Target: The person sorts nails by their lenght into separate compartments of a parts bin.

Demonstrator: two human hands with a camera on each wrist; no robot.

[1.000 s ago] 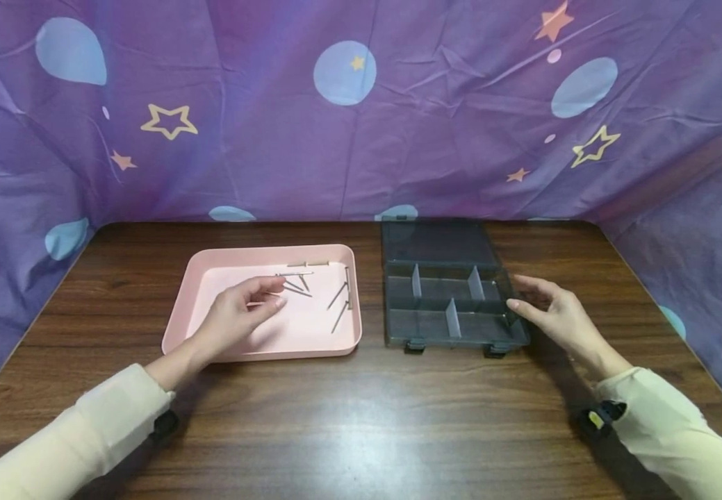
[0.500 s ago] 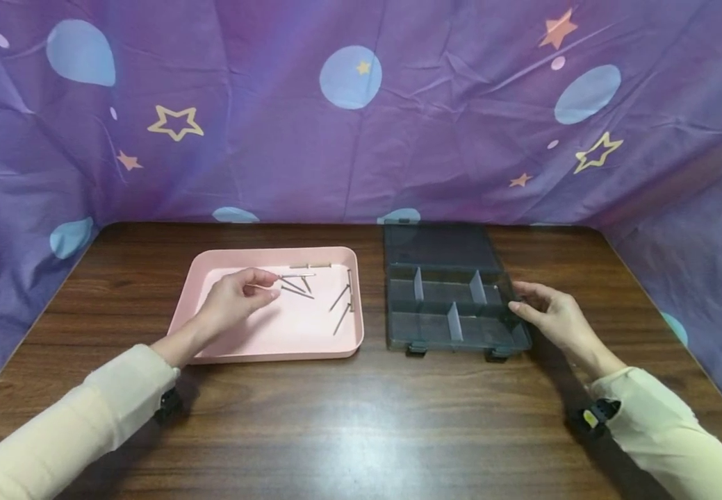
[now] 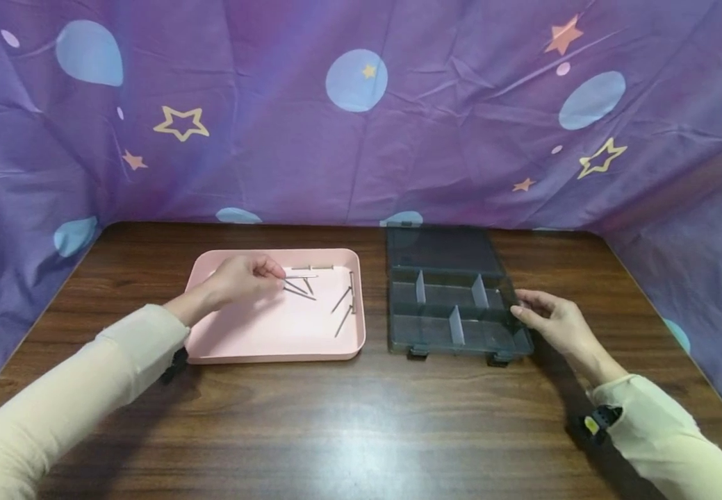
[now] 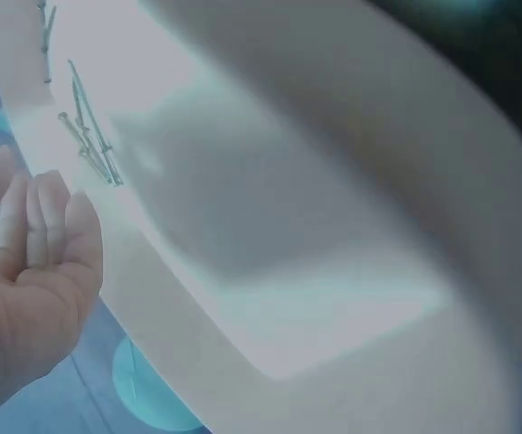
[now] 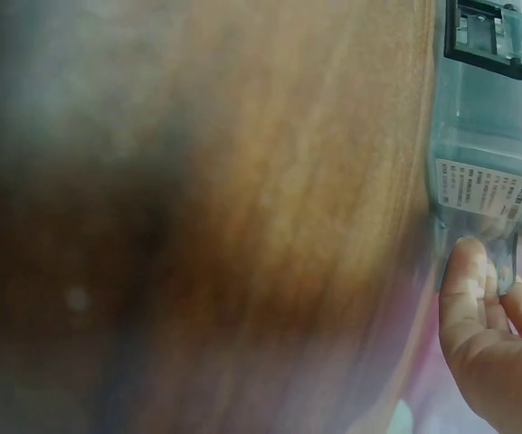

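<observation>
My left hand (image 3: 244,279) hovers over the pink tray (image 3: 285,330), its fingertips near a bunch of thin metal nails (image 3: 301,294). In the left wrist view, the thumb stands apart from the loosely bent fingers, and nothing shows between them. More nails (image 3: 342,319) lie along the tray's right wall, and short tan pieces (image 3: 322,267) lie by its back wall. On the right, my right hand (image 3: 557,330) grips the right side wall of a grey see-through compartment box (image 3: 423,332), thumb at the rim and fingers outside. The box's lid (image 3: 442,248) lies back, opened.
White dividers (image 3: 456,325) split the box into several compartments. Two latches (image 3: 417,354) stick out at its front, and a printed label (image 5: 487,188) is on its outside. A patterned purple cloth (image 3: 285,139) hangs behind the wooden table (image 3: 310,423).
My left hand has moved a little away and to the right over the tray, its fingertips closer to the nails. The right hand stays at the box. The head view has shifted slightly.
</observation>
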